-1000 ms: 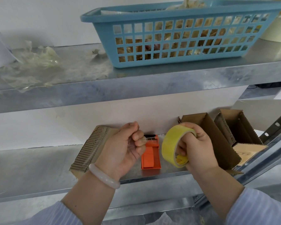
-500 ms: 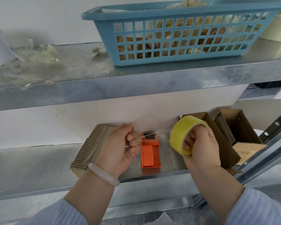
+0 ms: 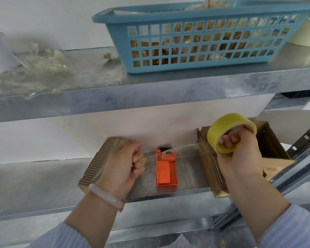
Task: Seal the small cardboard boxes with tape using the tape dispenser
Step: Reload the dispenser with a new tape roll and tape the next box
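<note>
Tape is the weak point here: a clear strip of tape [image 3: 177, 151] runs taut from the yellow roll of adhesive tape [image 3: 229, 125] in the right hand [image 3: 240, 158] across to the left hand [image 3: 123, 165]. It hangs just above the orange plastic tape dispenser [image 3: 166, 171], which lies on the grey metal shelf [image 3: 43, 185]. The left fingers [image 3: 137, 158] are curled tight and pinch the free end. The right fingers [image 3: 230, 140] are hooked through the roll's core and grip it.

The strip looks wrinkled near its middle. If it sags or twists, I judge it could fold onto itself or stick to the dispenser's top edge, and that length would be wasted. A harder pull might tear the thin film unevenly or drag the end out of the pinch.

The dispenser is loose and no hand steadies it. Tape catching on it could lift or skid it toward the shelf's front lip.

No box is under the strip. A brown corrugated cardboard box [image 3: 97, 158] lies partly hidden behind the left hand, and open brown cardboard boxes [image 3: 274, 140] stand behind the right hand. Swinging a long sticky span toward either could snag it on their serrated flaps before it reaches a seam.
</note>
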`<state>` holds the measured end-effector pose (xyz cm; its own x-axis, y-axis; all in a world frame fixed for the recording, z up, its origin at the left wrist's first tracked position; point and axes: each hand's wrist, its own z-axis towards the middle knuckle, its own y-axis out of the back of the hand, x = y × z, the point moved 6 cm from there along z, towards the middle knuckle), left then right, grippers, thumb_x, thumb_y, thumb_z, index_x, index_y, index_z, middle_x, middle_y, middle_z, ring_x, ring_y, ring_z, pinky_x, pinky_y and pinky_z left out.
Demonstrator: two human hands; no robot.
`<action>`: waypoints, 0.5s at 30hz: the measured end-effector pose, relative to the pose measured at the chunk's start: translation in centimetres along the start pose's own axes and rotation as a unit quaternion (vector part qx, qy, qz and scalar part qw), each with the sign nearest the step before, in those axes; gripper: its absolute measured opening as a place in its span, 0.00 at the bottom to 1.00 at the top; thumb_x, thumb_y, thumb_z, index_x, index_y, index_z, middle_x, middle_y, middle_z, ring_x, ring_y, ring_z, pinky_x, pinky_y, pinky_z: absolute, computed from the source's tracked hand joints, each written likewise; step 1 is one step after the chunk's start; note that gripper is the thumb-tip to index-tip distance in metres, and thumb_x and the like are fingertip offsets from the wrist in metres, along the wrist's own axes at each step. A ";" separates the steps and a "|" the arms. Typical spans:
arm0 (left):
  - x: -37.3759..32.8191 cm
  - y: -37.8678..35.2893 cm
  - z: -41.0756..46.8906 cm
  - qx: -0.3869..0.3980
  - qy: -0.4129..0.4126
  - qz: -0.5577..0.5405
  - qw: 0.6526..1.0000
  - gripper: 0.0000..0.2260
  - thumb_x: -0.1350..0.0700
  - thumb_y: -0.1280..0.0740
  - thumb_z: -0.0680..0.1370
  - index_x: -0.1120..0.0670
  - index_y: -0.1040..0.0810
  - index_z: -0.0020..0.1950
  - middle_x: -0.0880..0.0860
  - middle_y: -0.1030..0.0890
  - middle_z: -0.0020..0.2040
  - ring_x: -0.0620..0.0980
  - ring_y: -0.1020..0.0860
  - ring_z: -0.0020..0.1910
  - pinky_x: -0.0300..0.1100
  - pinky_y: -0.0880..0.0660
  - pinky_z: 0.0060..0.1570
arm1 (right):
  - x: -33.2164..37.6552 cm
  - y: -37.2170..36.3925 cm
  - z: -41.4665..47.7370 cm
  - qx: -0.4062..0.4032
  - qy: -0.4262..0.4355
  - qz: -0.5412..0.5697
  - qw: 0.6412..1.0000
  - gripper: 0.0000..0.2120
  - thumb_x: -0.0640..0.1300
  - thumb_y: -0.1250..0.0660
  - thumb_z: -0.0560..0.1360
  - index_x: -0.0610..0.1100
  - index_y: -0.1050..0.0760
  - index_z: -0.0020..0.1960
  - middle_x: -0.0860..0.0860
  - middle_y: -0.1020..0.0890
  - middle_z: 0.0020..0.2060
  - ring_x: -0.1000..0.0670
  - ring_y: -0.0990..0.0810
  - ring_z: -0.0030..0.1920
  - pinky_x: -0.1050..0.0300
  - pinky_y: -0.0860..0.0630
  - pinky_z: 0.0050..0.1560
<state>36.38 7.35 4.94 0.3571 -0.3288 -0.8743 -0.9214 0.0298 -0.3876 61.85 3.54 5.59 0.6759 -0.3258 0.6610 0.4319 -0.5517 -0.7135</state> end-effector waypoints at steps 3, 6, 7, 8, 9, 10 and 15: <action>-0.4 0.2 -0.1 -0.001 -0.018 0.081 0.997 0.14 0.61 0.41 0.82 0.54 0.32 0.35 0.50 0.37 0.25 0.46 0.40 0.22 0.35 0.46 0.22 | -0.1 -0.1 0.6 0.052 -0.005 -0.019 0.998 0.08 0.38 0.37 0.78 0.48 0.25 0.42 0.53 0.22 0.34 0.53 0.22 0.36 0.57 0.22 0.44; -0.9 0.6 -0.1 0.004 -0.004 0.111 0.994 0.09 0.52 0.36 0.80 0.57 0.23 0.47 0.50 0.38 0.27 0.45 0.40 0.25 0.36 0.42 0.24 | -0.2 -0.2 0.8 0.124 -0.005 -0.106 0.987 0.14 0.51 0.24 0.67 0.50 0.19 0.50 0.51 0.16 0.45 0.49 0.17 0.49 0.53 0.21 0.53; -1.3 0.7 -0.1 0.011 -0.006 0.134 0.991 0.14 0.47 0.34 0.78 0.57 0.21 0.51 0.49 0.38 0.27 0.45 0.39 0.25 0.37 0.41 0.26 | 0.0 -0.2 0.6 0.141 0.009 -0.164 0.976 0.19 0.49 0.24 0.66 0.48 0.20 0.56 0.49 0.16 0.50 0.50 0.18 0.54 0.56 0.21 0.54; -1.8 0.8 -0.1 0.019 -0.018 0.193 0.981 0.17 0.43 0.32 0.76 0.56 0.19 0.52 0.48 0.36 0.27 0.45 0.38 0.25 0.38 0.39 0.27 | 0.2 -0.2 0.5 0.135 0.021 -0.201 0.970 0.20 0.44 0.27 0.70 0.45 0.23 0.62 0.46 0.18 0.56 0.53 0.21 0.59 0.62 0.23 0.56; -2.4 0.8 -0.2 0.026 -0.046 0.288 0.956 0.17 0.41 0.31 0.75 0.53 0.18 0.52 0.45 0.32 0.27 0.44 0.34 0.26 0.38 0.37 0.29 | 0.5 -0.1 0.6 0.127 0.030 -0.216 0.968 0.18 0.40 0.31 0.76 0.44 0.25 0.65 0.44 0.19 0.60 0.58 0.23 0.60 0.68 0.25 0.56; -2.9 0.5 -0.3 0.034 -0.085 0.395 0.914 0.14 0.40 0.31 0.75 0.49 0.16 0.51 0.42 0.27 0.29 0.42 0.28 0.28 0.34 0.34 0.32 | 0.7 -0.2 0.3 0.122 0.033 -0.212 0.969 0.16 0.37 0.36 0.79 0.44 0.25 0.66 0.44 0.19 0.60 0.60 0.21 0.57 0.70 0.24 0.53; -3.6 0.9 0.0 0.011 -0.113 0.542 0.833 0.06 0.42 0.28 0.72 0.42 0.15 0.44 0.37 0.19 0.36 0.29 0.25 0.39 0.28 0.34 0.36 | 1.5 -0.6 0.1 0.165 0.071 -0.352 0.919 0.06 0.37 0.36 0.79 0.46 0.21 0.50 0.50 0.17 0.39 0.58 0.18 0.39 0.58 0.21 0.47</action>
<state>34.28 8.57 7.69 -0.6611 0.0880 -0.7452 -0.7187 0.2110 0.6625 62.67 3.48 6.97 0.0862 -0.0875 0.9924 0.9056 -0.4084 -0.1146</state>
